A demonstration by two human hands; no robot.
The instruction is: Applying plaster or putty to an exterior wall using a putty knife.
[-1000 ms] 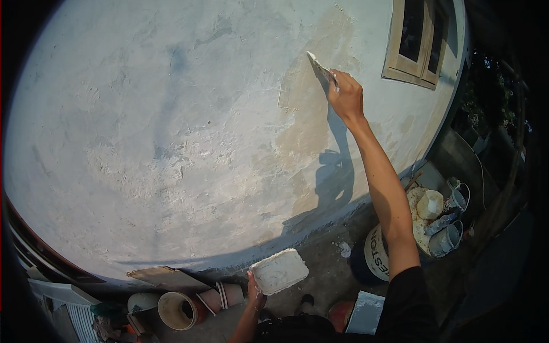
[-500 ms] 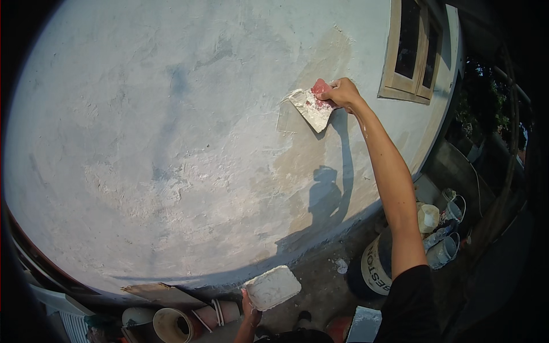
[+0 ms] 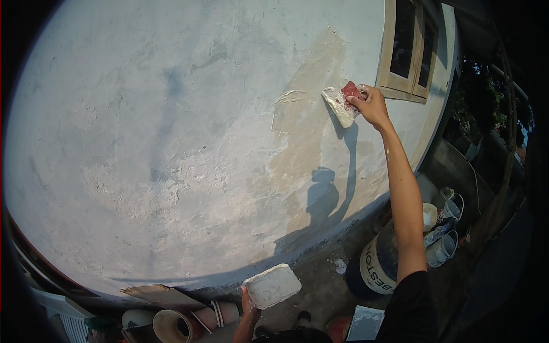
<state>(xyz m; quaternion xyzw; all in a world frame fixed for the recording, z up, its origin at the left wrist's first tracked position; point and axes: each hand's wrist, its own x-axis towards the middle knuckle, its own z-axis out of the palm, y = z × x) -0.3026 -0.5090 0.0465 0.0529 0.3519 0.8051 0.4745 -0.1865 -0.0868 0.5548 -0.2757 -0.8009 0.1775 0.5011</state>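
My right hand [image 3: 370, 106] grips a red putty spreader [image 3: 343, 104], its wide blade coated with white putty. The blade is close to the wall, below and left of the window; whether it touches I cannot tell. Low in the view, my left hand [image 3: 248, 306] holds a shallow white tray [image 3: 273, 287] by its left edge, and white putty smears its inside. The wall [image 3: 229, 148] is pale and patchy, with a beige damp-looking strip [image 3: 311, 123]. A thin outline of fresh putty ridges [image 3: 289, 102] lies left of the spreader.
A wooden-framed window [image 3: 407, 54] is at upper right. Along the wall's foot stand a dark drum [image 3: 372, 268], several buckets [image 3: 443, 250] at right, and an open pail [image 3: 172, 327] with stacked pots [image 3: 220, 314] at lower left. Cardboard [image 3: 163, 296] leans near them.
My right hand has moved the spreader to the right, away from the ridged putty outline, and the blade has tilted. The left hand and tray stay nearly in place.
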